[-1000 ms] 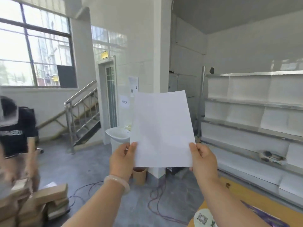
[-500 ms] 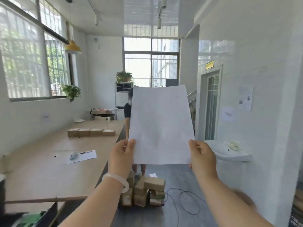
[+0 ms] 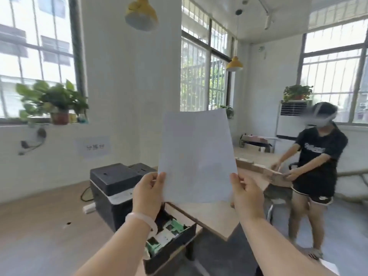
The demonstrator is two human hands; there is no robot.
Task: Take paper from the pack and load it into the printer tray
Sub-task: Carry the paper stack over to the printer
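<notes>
I hold a white sheet of paper upright in front of me. My left hand pinches its lower left edge and my right hand pinches its lower right edge. Below and left of the sheet stands a dark printer on a wooden table. Its paper tray is pulled out towards me, with green guides showing inside; my left forearm covers part of it. No paper pack is in view.
A person in a black shirt stands at the right, handling wooden blocks on a long table. A potted plant sits on the left windowsill. A yellow lamp hangs overhead.
My view has swung left across the room, from shelves and stairs to the printer corner. Both hands keep the same grip on the sheet held upright.
</notes>
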